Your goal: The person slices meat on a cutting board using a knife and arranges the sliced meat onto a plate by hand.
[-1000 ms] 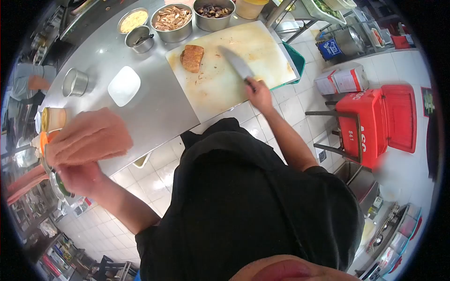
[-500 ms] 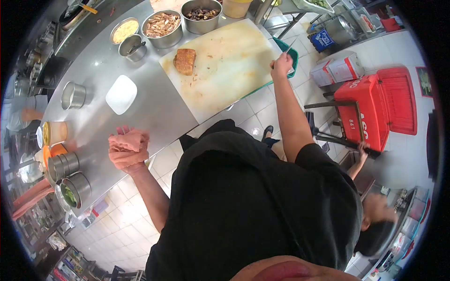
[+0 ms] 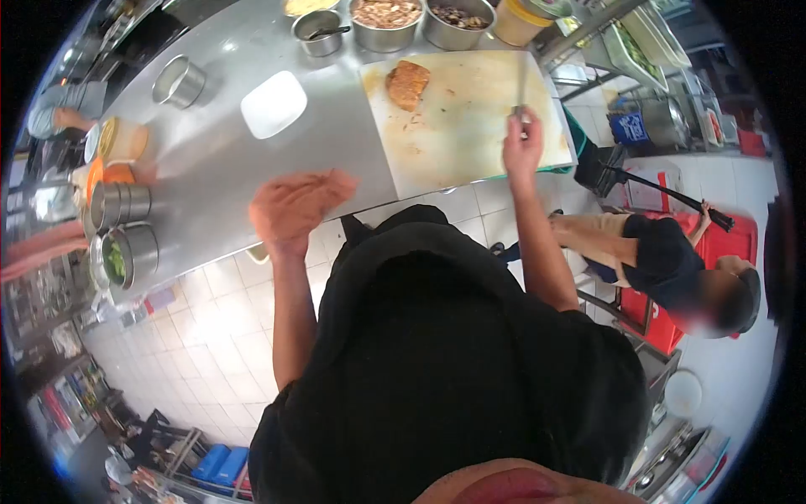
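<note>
A pinkish cloth (image 3: 306,200) is gripped in my left hand (image 3: 288,239), over the front edge of the steel table. My right hand (image 3: 522,149) is closed on the handle of a knife (image 3: 521,84), whose blurred blade points away from me above the right part of the white cutting board (image 3: 470,126). A browned piece of meat (image 3: 408,85) lies at the board's upper left, with small crumbs below it. Left of the board, a white square dish (image 3: 274,104) rests on the steel table (image 3: 336,143).
Metal pots of food (image 3: 385,23) and a yellowish tub (image 3: 517,23) line the back. More pots (image 3: 130,252) stand at the left edge. A person (image 3: 663,252) holding a long-handled black dustpan (image 3: 600,170) is at the right, beside a red bin (image 3: 726,239).
The cloth in my left hand has moved right, toward the board. My right hand has brought the knife from beyond the board's right edge back over it. Another person has come into view with a dustpan.
</note>
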The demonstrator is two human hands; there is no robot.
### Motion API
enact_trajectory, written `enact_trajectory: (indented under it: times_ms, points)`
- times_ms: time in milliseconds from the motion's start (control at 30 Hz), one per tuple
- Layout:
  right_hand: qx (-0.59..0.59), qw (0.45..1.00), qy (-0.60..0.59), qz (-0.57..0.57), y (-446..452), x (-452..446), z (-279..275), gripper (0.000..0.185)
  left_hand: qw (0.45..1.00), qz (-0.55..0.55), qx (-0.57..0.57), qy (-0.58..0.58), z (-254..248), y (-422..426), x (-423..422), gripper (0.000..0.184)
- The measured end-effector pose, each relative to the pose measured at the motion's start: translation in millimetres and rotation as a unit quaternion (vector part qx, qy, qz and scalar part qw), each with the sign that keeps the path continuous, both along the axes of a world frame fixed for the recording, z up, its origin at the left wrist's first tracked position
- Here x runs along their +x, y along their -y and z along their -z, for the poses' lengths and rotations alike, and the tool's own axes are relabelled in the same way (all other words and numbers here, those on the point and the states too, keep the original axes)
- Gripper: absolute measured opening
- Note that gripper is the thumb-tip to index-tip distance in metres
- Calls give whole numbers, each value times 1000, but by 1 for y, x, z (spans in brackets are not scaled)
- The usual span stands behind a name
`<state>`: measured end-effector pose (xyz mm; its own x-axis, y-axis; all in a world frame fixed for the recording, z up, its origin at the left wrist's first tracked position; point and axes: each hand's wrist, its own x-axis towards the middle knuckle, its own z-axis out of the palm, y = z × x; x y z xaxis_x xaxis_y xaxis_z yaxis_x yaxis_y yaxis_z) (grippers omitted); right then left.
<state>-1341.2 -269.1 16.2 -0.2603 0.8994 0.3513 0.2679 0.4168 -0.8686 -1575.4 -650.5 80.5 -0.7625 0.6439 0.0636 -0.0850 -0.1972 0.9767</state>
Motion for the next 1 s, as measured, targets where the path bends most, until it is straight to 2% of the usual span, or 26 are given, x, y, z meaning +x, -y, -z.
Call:
enact_trajectory:
  times_ms: [33,67,100,167,200,267,367,433,467,500,567,633,700,800,900,933,1000]
  points:
    - [-57,996,-18,-64,46,-19,-33,40,1000,-16,2,13,2,-9,-1,40]
    - [-48,992,-2,-117,68,-33,-28,48,999,-31,5,25,6,-18,-3,40]
    - [14,987,53,-149,95,-52,-47,53,998,-47,7,37,9,-27,-3,40]
    - [52,966,118,-225,129,-83,-56,50,951,-17,179,253,13,-45,8,40]
    - [104,951,111,-269,143,-99,-65,45,943,-10,185,275,15,-57,11,37]
    - [157,920,148,-328,163,-124,-64,38,940,-27,164,298,26,-82,9,29]
    - [249,880,139,-380,191,-150,-58,31,961,-71,195,185,72,-95,-15,15]
    - [249,847,200,-425,200,-146,-67,27,953,-95,218,189,94,-91,-34,8]
    - [247,827,232,-447,201,-142,-68,26,936,-112,215,254,105,-86,-41,15]
    - [275,807,260,-453,200,-139,-58,31,915,-128,212,317,111,-78,-45,24]
    - [282,781,288,-477,200,-134,-62,31,884,-162,249,362,109,-64,-40,23]
    - [274,766,282,-508,197,-123,-69,29,881,-170,262,354,90,-53,-33,23]
    - [259,748,310,-526,194,-114,-76,26,910,-154,251,291,63,-44,-35,28]
    - [243,736,327,-540,186,-101,-84,25,838,-183,296,420,43,-25,-46,19]
    - [216,741,318,-550,170,-82,-96,27,908,-144,298,258,91,3,-76,20]
    - [208,748,314,-545,161,-73,-102,27,945,-124,252,167,85,13,-78,18]
    - [154,805,226,-526,143,-53,-101,33,962,-228,113,104,97,39,-97,15]
